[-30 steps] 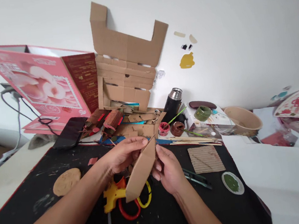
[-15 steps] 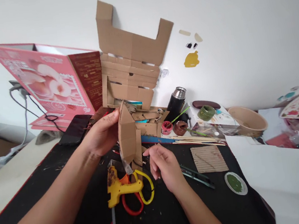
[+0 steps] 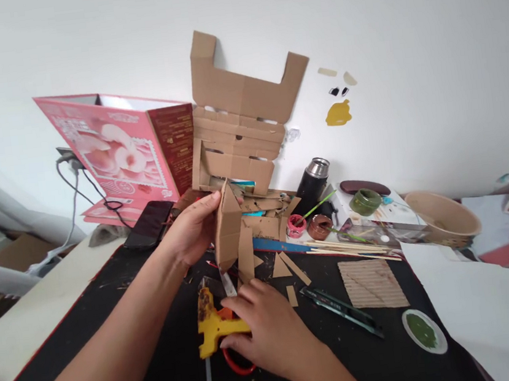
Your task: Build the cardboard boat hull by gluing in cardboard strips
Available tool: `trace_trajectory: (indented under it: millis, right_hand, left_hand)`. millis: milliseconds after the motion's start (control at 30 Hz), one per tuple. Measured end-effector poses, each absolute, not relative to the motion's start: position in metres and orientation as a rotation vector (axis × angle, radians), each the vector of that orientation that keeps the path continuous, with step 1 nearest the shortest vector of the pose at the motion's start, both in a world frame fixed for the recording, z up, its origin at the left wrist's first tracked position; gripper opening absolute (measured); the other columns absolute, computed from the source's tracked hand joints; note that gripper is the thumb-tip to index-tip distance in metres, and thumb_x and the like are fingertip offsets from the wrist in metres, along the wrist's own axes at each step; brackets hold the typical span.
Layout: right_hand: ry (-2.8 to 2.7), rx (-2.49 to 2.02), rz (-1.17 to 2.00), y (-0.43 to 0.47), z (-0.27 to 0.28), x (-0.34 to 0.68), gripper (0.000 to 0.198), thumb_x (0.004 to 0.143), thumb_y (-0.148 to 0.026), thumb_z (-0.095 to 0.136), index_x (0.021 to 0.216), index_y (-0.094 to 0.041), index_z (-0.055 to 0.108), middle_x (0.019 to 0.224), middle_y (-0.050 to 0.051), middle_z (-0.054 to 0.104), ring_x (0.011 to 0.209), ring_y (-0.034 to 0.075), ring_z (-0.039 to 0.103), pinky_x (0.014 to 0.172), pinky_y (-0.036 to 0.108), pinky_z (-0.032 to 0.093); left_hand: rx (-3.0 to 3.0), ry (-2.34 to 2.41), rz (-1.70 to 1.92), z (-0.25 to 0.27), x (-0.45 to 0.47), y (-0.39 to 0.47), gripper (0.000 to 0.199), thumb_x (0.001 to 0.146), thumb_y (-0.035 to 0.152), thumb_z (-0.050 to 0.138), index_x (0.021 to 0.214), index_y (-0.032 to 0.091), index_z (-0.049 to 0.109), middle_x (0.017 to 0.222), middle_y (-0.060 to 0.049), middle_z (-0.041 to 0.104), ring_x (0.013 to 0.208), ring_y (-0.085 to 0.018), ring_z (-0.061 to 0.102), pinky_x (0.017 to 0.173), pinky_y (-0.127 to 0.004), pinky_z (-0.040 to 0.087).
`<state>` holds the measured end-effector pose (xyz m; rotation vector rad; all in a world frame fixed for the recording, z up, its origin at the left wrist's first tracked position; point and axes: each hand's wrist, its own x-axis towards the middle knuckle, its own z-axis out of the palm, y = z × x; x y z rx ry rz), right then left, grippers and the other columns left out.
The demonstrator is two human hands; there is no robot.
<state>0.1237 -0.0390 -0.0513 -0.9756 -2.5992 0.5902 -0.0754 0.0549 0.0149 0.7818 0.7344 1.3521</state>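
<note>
One folded cardboard piece (image 3: 228, 227) is pinched in the left hand (image 3: 196, 225), held up above the black mat (image 3: 161, 338). The right hand (image 3: 271, 327) curls at the handle of one yellow glue gun (image 3: 210, 325) — whether it grips, I cannot tell — and hides part of a red loop (image 3: 237, 368). Around them are one cutter (image 3: 344, 312), three paint jars (image 3: 320, 227) and one thermos (image 3: 312, 180). Lettering on the pink box (image 3: 115, 152) is too small to read.
</note>
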Motion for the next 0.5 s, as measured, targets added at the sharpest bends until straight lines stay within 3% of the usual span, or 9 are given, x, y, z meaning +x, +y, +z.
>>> trace_trajectory:
  millis: [267,500]
  right_hand:
    - [-2.577,-0.981,0.682,-0.040,-0.064,0.119,0.039,0.093,-0.041,0.084,0.126,-0.023,0.075,0.111,0.009,0.080,0.109,0.030,0.069,0.103,0.043,0.049]
    - [-1.973,-1.072,1.114,-0.033,-0.063,0.123,0.024,0.088,-0.025,0.080,0.112,-0.024,0.082,0.104,0.007,0.082,0.095,0.027,0.075,0.085,0.036,0.054]
  left_hand:
    - [0.753,0.775,1.362,0.021,-0.075,0.051,0.022,0.085,0.035,0.086,0.099,0.017,0.084,0.099,-0.011,0.086,0.083,-0.026,0.079,0.074,-0.031,0.060]
    - [0.750,0.734,1.385,0.030,-0.084,0.048,0.029,0.088,0.040,0.083,0.097,0.012,0.084,0.088,-0.011,0.084,0.072,-0.023,0.076,0.072,-0.031,0.058]
